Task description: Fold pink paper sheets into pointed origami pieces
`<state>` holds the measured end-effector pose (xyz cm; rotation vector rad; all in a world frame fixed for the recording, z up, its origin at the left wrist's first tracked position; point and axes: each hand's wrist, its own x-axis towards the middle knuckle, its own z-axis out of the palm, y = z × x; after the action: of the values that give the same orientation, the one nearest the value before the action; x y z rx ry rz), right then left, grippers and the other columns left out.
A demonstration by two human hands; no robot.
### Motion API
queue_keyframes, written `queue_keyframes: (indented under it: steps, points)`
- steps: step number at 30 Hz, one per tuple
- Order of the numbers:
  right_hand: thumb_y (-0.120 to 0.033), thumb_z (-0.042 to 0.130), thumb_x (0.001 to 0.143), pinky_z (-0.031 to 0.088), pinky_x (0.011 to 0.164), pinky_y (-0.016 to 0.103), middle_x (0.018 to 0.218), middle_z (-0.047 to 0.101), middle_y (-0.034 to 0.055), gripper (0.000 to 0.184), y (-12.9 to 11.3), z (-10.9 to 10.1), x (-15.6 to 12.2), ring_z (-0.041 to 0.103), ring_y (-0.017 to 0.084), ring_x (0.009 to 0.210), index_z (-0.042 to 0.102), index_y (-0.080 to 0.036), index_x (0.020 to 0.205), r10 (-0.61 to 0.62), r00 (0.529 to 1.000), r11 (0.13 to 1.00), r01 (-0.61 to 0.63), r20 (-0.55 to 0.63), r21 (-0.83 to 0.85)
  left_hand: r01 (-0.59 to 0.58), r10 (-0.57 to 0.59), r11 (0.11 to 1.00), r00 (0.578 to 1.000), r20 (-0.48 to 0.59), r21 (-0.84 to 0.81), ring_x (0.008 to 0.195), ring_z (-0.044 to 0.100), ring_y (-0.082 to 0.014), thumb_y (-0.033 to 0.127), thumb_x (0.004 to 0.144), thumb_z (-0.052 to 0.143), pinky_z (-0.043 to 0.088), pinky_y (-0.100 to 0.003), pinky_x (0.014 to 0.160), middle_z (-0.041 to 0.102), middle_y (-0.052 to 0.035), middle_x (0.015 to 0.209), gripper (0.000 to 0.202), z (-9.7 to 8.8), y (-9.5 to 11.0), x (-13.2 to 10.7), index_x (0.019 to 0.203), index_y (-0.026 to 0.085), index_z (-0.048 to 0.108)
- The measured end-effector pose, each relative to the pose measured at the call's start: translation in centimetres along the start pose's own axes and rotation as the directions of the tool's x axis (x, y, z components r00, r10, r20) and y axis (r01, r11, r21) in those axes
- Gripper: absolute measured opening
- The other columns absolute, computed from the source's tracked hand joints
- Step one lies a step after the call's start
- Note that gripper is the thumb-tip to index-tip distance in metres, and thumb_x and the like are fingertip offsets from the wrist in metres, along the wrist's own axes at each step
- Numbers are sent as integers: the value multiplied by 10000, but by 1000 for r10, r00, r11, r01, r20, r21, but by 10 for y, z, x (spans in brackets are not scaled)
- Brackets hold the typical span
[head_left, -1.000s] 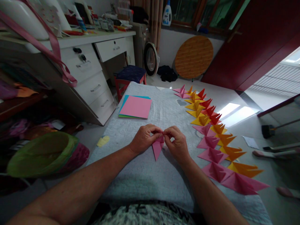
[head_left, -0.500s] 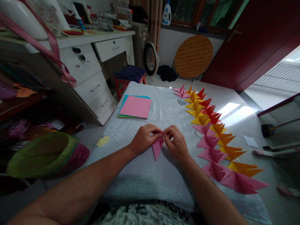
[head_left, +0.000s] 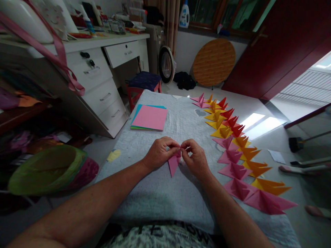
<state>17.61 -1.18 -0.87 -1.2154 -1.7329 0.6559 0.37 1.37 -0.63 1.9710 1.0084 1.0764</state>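
A partly folded piece of pink origami paper (head_left: 174, 164) is pinched between both hands above the cloth-covered table (head_left: 155, 193). My left hand (head_left: 160, 153) is closed, thumb and forefinger gripping the paper's upper edge. Opposite it, my right hand (head_left: 196, 157) is closed too, its fingertips pinching the paper's top tip. A pointed flap hangs down below the left fingers; the upper part is hidden behind the fingers. Beyond the hands lies a stack of square paper (head_left: 150, 117), pink on top, with blue and green edges showing.
Rows of folded paper cranes (head_left: 234, 171) in pink, yellow, orange and red line the table's right side. A green-rimmed basket (head_left: 49, 168) stands on the floor at left, by a white desk (head_left: 97, 77). Past the far edge is a stool (head_left: 144, 81).
Both hands stay almost in place on the pink paper. The right hand's fingers have shifted very slightly at the tip; nothing was taken up or let go.
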Motion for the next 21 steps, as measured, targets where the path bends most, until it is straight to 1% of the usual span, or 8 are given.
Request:
queue_keyframes:
  steps: [2,4,11,17,21]
  points:
    - [-207,550,831,463,567,249,781,623,2,32,0,0,-1,587,131,632,555,-223,857,44,999,999,-44,-7,11,2,-2,1000,1000,-1,-1,765,661,-172,343,878,694,499,-297,739,740,-40,777,179,0,0,0,807,188,748]
    - [-223,554,835,456,552,245,783,629,1,37,0,0,-1,592,130,626,555,-223,871,58,998,998,-58,-11,18,6,-6,1000,1000,-3,-1,773,663,-175,368,880,691,500,-299,739,743,-43,787,201,0,0,-1,809,189,748]
    - [-208,560,825,481,590,260,774,627,4,39,-1,1,-1,590,139,647,557,-228,859,18,999,999,-17,-36,32,2,-2,1000,1000,-4,-1,767,660,-172,374,881,691,500,-304,744,743,-36,787,200,1,-2,0,810,195,745]
    - [-216,562,838,484,605,264,786,611,3,29,0,2,-2,587,139,658,560,-225,865,23,999,999,-21,-43,38,-10,10,1000,1000,-19,3,768,668,-163,304,880,696,497,-294,752,743,-27,788,141,1,-3,-1,813,189,742]
    - [-197,551,835,465,580,250,784,613,-2,54,-1,1,-2,584,133,646,552,-227,879,25,999,999,-24,-25,31,-10,10,1000,1000,-22,9,764,672,-163,273,866,706,502,-293,751,743,-24,783,104,1,-3,-1,816,189,742]
